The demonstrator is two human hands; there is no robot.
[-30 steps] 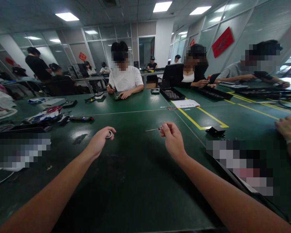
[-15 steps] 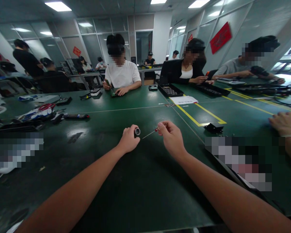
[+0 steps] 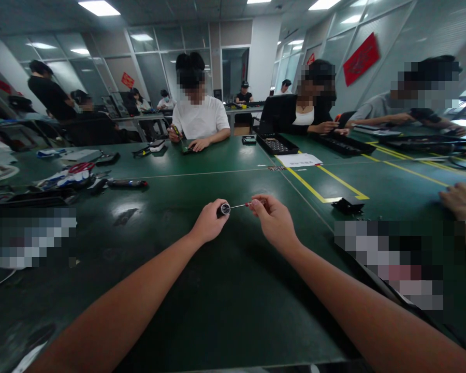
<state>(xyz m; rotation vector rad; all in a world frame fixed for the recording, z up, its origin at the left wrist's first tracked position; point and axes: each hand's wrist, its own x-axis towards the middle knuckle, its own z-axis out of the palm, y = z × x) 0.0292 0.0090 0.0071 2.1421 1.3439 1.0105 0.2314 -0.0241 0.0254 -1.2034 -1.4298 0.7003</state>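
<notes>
My left hand (image 3: 210, 221) is wrapped round a black cylindrical part (image 3: 223, 210), whose round, silver-rimmed end faces right. A screwdriver (image 3: 238, 206) with a thin metal shaft and a red handle end is pinched in my right hand (image 3: 274, 217). The shaft points left, and its tip meets the open end of the cylinder; how far it reaches in I cannot tell. Both hands are held above the green table (image 3: 217, 290). My fingers hide most of the cylinder and of the screwdriver's handle.
A black pen-like tool (image 3: 128, 183) and red-handled scissors (image 3: 81, 167) lie at the left. To the right are a small black part (image 3: 348, 205) and a co-worker's hand (image 3: 460, 202). Across the table sit a black tray (image 3: 277, 144), a paper sheet (image 3: 301, 160) and several people.
The screwdriver's shaft has swung up from a downward slant to nearly level, and its tip now meets the cylinder's end. My left hand has come slightly nearer to the right one.
</notes>
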